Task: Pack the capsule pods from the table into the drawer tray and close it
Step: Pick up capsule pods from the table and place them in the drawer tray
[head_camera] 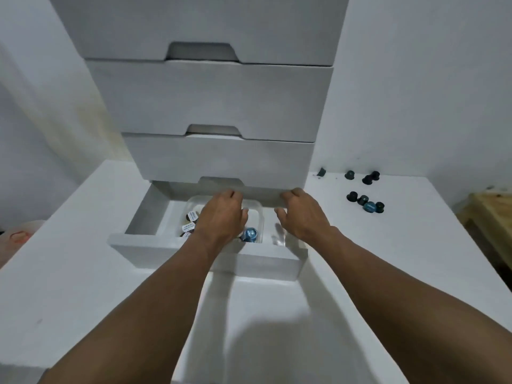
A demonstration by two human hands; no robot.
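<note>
A: Pods?
B: Blue foil capsule pod (250, 234) sitting in clear plastic tray (260, 214), inside open white bottom drawer (210, 257), frame centre. Dark loose pods (365, 203) lying on white table (388, 245), right.
A: Hands?
B: Left hand (221, 214) reaching into tray, fingers hidden, grip unclear. Right hand (303, 214) hovering loosely curled, holding nothing.

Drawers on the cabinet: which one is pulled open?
The bottom drawer, under both hands; the three above it are shut. It holds the clear tray with pods.
</note>
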